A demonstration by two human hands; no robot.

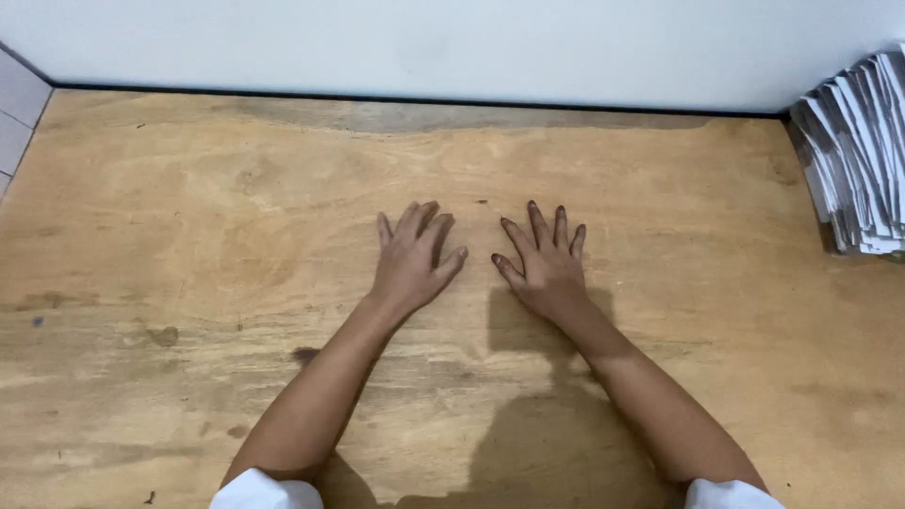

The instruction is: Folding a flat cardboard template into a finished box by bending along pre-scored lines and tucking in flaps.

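My left hand (413, 259) lies palm down on the wooden tabletop (189, 236), fingers spread and pointing away from me. My right hand (545, 262) rests flat beside it, a small gap between the two thumbs. Neither hand holds anything. Both forearms reach in from the bottom edge, with white sleeve cuffs just showing.
A stack of white and grey folded papers (858, 151) stands at the far right edge against the white wall (452, 42). Tiled surface (14, 113) shows at the far left corner. The wood is stained and scuffed in places.
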